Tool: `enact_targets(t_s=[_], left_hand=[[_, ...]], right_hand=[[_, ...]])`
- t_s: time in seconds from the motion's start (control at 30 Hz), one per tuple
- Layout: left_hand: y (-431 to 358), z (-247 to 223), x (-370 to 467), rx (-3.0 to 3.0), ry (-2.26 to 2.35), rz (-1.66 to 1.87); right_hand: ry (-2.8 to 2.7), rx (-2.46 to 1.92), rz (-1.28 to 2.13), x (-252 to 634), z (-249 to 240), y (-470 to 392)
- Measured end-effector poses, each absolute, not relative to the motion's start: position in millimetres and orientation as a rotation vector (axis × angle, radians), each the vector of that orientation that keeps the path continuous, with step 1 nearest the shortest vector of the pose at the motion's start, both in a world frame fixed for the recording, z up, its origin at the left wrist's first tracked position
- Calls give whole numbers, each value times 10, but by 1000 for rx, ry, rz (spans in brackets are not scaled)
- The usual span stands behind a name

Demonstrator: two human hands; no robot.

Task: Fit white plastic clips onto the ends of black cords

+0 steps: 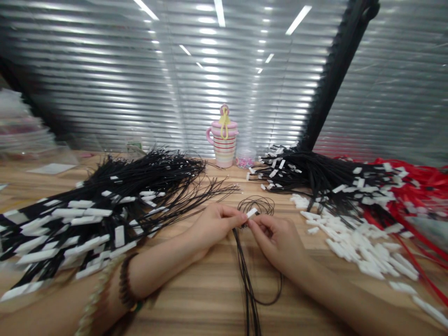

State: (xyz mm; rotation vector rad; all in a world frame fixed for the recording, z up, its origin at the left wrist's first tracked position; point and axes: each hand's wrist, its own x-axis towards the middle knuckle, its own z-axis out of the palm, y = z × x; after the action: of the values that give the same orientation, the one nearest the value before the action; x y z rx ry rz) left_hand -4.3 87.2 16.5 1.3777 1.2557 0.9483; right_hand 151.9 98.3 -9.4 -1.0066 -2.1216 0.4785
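In the head view, my left hand [215, 224] and my right hand [278, 238] meet over the table with thumbs and fingers pinched. Between their fingertips is a small white plastic piece [251, 213], which both seem to hold. Thin black cords [245, 275] run from the fingertips down toward the table's near edge. One cord bows out in a loop on the right, and more black loops [261, 203] lie just beyond the fingers. Exactly how the cord and the white piece join is hidden by the fingertips.
On the left lies a big heap of black cords [140, 175] with white ends. More black cords [322, 172] lie at the back right, beside loose white pieces [360, 242] and red ribbons [423, 182]. A striped cup [224, 151] and a small bead tub [245, 159] stand at the back.
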Motion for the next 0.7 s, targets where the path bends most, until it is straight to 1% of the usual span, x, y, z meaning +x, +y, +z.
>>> enact_targets(t_s=[0.4,0.6,0.7], left_hand=[[845,162,-34,1488,1189,912],[849,137,-50,1430,1183,944],[856,142,-67,1343,1188,1003]], right_hand=[[-2187,-971,368,1536,-135,951],[-2175,-978,441,1550,-116,959],[-2103,-996,583,1538,-79,996]])
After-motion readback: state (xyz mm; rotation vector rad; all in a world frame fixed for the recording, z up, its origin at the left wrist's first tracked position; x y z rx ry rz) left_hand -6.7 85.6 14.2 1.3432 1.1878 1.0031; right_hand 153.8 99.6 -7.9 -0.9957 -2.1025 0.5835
